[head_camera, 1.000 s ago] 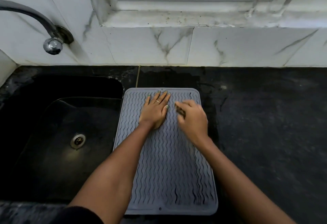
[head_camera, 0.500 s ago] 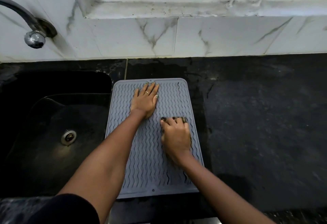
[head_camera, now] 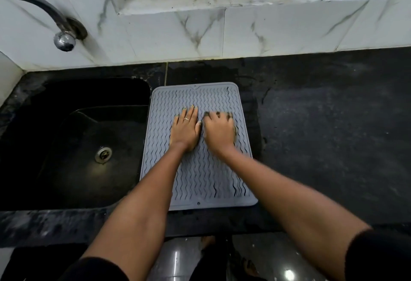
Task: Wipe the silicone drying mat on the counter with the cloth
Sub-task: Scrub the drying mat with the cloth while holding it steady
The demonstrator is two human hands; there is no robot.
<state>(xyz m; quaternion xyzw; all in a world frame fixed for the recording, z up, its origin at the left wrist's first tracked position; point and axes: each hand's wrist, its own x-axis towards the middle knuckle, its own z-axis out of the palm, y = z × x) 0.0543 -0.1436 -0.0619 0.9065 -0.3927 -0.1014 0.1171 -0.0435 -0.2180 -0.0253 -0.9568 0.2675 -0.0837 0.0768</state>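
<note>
The right hand [head_camera: 219,133] presses down on the grey silicone drying mat [head_camera: 198,176], fingers curled over a dark cloth [head_camera: 234,127] that shows only as slivers at the fingertips and along the hand's outer edge. The hand is blurred, so the cloth's shape cannot be made out. The left hand [head_camera: 185,130] lies just beside it on the mat, palm down and flat, fingers spread slightly, holding nothing; a thin ring [head_camera: 187,119] sits on one finger. The two hands nearly touch at the thumbs, both in the mat's upper half.

The mat is rectangular with wavy raised ridges and lies flat on a black stone counter [head_camera: 322,136]. Its left edge runs right along the rim of a black sink [head_camera: 73,147], whose metal drain [head_camera: 103,154] is well to the left of the mat. A chrome tap [head_camera: 64,40] juts from the white marble-patterned wall tiles [head_camera: 278,29] beyond the sink, far from the mat. Both forearms reach in across the mat's near edge, with dark sleeves [head_camera: 378,256] at the bottom.
</note>
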